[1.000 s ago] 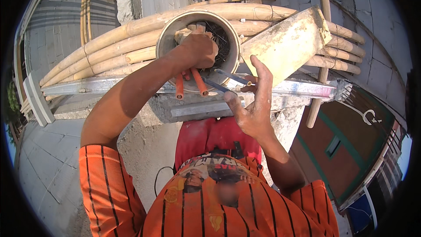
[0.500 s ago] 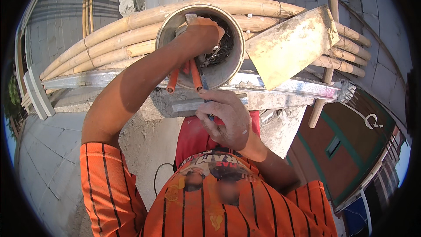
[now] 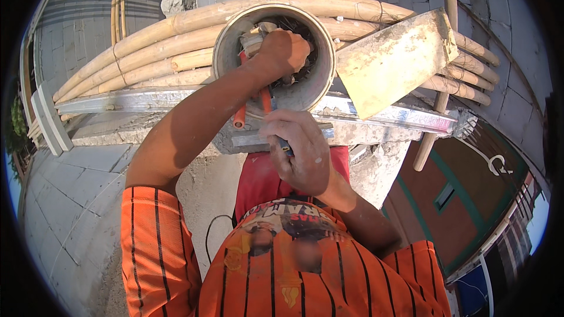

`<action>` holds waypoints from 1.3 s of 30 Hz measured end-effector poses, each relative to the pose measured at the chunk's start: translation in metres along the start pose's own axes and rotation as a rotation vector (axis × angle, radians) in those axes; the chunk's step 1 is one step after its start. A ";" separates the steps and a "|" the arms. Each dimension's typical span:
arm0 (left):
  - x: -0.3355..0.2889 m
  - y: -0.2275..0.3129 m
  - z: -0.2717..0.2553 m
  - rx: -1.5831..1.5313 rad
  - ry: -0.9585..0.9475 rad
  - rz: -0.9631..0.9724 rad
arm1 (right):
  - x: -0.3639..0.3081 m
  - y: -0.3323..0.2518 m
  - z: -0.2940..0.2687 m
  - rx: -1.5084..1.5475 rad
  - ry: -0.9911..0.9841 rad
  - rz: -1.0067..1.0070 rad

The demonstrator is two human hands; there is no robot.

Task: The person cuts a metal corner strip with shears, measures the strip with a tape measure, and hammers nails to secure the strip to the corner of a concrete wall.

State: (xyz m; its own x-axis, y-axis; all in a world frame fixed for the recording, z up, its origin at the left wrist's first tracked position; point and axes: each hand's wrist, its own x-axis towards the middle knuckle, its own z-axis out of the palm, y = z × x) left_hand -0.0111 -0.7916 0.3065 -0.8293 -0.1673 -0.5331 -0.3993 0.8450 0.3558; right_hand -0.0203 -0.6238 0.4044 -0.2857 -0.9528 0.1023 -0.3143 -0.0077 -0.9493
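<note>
A round, pale bucket stands in front of me. My left hand reaches into it, fingers curled downward, and what they grip is hidden. A greyish chunky piece lies beside those fingers, against the bucket's inner wall. Two orange tool handles stick out over the near rim, the left orange handle ending below it and the right orange handle partly behind my right hand. My right hand is closed around a tool's dark blue handle, just below the bucket. Dark, thin metal bits fill the bucket's bottom.
Long bamboo poles run behind and beside the bucket. A stained, cream-coloured board lies over them on the right. A shiny metal channel stretches along the rough concrete ledge. An upright pole crosses the bamboo at right.
My left hand has shifted slightly right and up inside the bucket. The orange handles have moved, the right one now mostly covered. My right hand has turned slightly, still gripping the tool.
</note>
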 end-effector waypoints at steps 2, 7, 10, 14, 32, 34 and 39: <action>0.002 -0.002 0.003 -0.015 -0.027 0.035 | -0.001 -0.001 0.001 -0.002 0.015 0.022; -0.022 -0.003 0.003 0.051 -0.052 0.139 | 0.000 0.006 -0.012 -0.071 -0.011 -0.004; -0.043 -0.008 0.003 0.223 0.118 0.160 | -0.001 0.006 -0.008 -0.022 -0.021 -0.062; -0.057 -0.016 -0.015 0.268 0.004 0.069 | -0.001 0.009 -0.007 -0.047 -0.019 -0.054; -0.040 -0.042 -0.005 -0.048 0.181 -0.095 | 0.004 0.029 0.003 -0.138 -0.030 -0.061; -0.041 -0.042 0.001 -0.038 0.226 -0.061 | 0.005 0.031 0.004 -0.149 -0.023 -0.078; -0.042 -0.041 0.004 -0.072 0.248 -0.068 | 0.007 0.035 0.006 -0.080 -0.005 -0.095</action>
State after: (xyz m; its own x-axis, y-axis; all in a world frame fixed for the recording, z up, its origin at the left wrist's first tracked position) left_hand 0.0415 -0.8177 0.3111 -0.8663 -0.3496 -0.3567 -0.4771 0.7907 0.3837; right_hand -0.0277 -0.6329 0.3703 -0.2466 -0.9505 0.1892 -0.4111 -0.0742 -0.9086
